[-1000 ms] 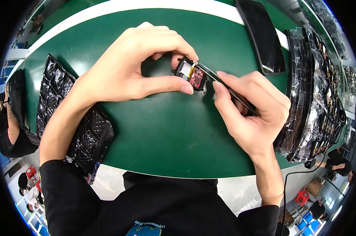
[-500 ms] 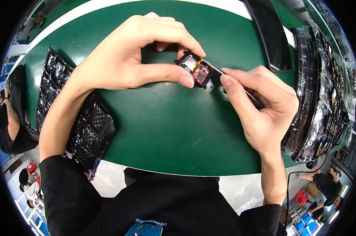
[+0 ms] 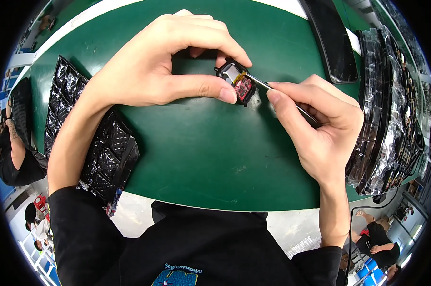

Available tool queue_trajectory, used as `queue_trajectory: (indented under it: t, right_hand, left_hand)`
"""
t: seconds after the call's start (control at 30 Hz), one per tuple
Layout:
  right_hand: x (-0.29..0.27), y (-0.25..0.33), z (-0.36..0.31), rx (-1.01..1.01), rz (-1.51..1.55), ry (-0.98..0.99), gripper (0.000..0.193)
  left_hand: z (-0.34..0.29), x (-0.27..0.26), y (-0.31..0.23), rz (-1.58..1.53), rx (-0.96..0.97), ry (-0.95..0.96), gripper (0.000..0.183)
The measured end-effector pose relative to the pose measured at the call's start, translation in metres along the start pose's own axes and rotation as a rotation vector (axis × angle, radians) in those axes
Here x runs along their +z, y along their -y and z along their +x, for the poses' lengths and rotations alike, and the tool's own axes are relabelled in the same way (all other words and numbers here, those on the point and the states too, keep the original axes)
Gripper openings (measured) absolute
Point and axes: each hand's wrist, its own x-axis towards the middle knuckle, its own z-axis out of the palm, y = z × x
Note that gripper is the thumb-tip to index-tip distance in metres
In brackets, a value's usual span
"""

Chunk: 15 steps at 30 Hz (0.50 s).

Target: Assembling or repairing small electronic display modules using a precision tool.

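Observation:
Between the thumb and fingers of my left hand (image 3: 177, 64) is a small black watch-like case (image 3: 244, 101), its inside facing up. Within the case I see a silver-grey block (image 3: 232, 73), a bit of yellow tape and a red circuit board (image 3: 243, 88). My right hand (image 3: 315, 114) pinches a slim dark metal tool, probably tweezers (image 3: 261, 83), like a pen. Its tip reaches the case's inner edge by the yellow tape; whether it touches is too small to tell. The case is held over the green tabletop (image 3: 215, 152).
Black quilted plastic packaging (image 3: 108, 162) lies under my left forearm. At the right stands a stack of black trays in clear wrap (image 3: 375, 109), with a dark flat panel (image 3: 330, 43) at the far right. A black cable (image 3: 351, 229) hangs by the right edge. Other people sit farther off.
The case has tilted slightly in my left hand. The tool tip has shifted a little, from the case's upper edge to nearer the yellow tape.

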Motion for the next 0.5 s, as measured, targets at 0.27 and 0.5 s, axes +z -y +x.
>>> queue_trajectory:
  t: [0.27, 0.5]
  right_hand:
    - [0.0027, -0.0019, -0.0022, 0.011, 0.027, -0.014, 0.013]
    - [0.0017, -0.0042, -0.0028, -0.063, -0.005, -0.026, 0.013]
  left_hand:
    - [0.0017, -0.0011, -0.0045, 0.022, 0.041, 0.031, 0.047]
    - [0.0029, -0.0007, -0.0055, 0.003, 0.01, 0.03, 0.046]
